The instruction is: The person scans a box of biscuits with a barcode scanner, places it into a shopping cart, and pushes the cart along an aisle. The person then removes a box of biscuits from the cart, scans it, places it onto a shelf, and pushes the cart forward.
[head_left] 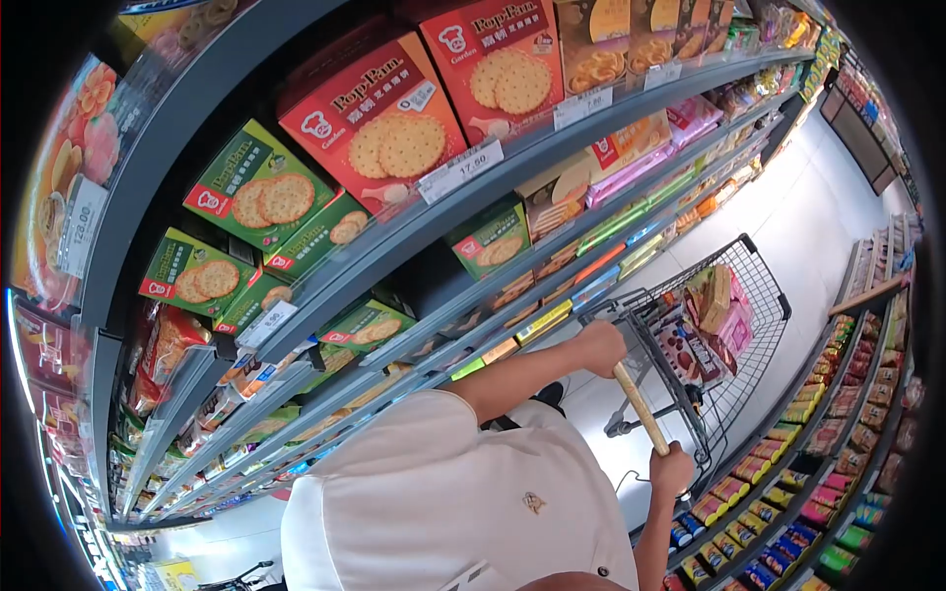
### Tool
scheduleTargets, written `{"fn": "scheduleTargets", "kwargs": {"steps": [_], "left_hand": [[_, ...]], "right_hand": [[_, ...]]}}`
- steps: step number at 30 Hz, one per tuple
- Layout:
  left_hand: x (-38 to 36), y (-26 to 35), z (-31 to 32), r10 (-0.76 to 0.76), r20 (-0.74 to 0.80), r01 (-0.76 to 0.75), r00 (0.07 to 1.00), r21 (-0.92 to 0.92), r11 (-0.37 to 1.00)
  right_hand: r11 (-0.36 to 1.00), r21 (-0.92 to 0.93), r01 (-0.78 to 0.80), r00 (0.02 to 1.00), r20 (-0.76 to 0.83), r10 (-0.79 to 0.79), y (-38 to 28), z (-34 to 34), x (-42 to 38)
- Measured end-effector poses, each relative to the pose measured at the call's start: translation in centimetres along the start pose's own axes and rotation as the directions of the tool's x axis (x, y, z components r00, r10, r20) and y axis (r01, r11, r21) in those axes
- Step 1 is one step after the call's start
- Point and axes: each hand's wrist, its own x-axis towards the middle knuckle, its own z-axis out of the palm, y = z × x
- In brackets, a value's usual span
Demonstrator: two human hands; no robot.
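Note:
A shopping cart (754, 256) of dark wire mesh stands ahead of my body. Its pale yellow handle (641, 409) runs between my two hands. My left hand (601, 348) is closed around the handle's upper end in the picture, near the shelf. Around the lower end my right hand (672, 471) is wrapped, fingers partly hidden. Inside the basket lie a dark purple-brown snack bag (690, 345), a pink package (735, 323) and a tan and green package (714, 295).
Beside my left arm rise shelves with red Pop-Pan cracker boxes (379, 123), green Pop-Pan boxes (261, 187) and price tags (461, 172). Shelves of canned or tubed snacks (759, 463) curve along the right. Pale tiled floor (788, 197) stretches ahead past the cart.

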Motion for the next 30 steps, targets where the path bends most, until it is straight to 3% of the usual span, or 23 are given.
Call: {"fn": "scheduleTargets", "kwargs": {"steps": [19, 24, 26, 30], "left_hand": [[7.7, -2.5, -0.1, 0.095, -0.093, -0.101, 0.991, -0.054, 0.993], [9.2, -2.6, -1.0, 0.085, -0.018, -0.085, 0.996, -0.05, 0.995], [9.7, -2.7, -1.0, 0.107, -0.067, -0.109, 0.992, -0.029, 0.994], [10.8, -3.1, -1.2, 0.14, -0.051, -0.142, 0.989, -0.034, 0.989]], "right_hand": [[0.999, 0.02, -0.027, 0.995, -0.098, 0.029, 1.8, 0.2, 6.1], [0.993, -0.028, -0.112, 0.994, 0.013, 0.113, 1.8, -0.3, 7.5], [0.993, 0.001, -0.114, 0.993, 0.033, 0.114, 1.9, -0.8, 7.8], [0.993, 0.033, -0.115, 0.993, -0.034, 0.116, 1.8, -1.2, 8.6]]}}
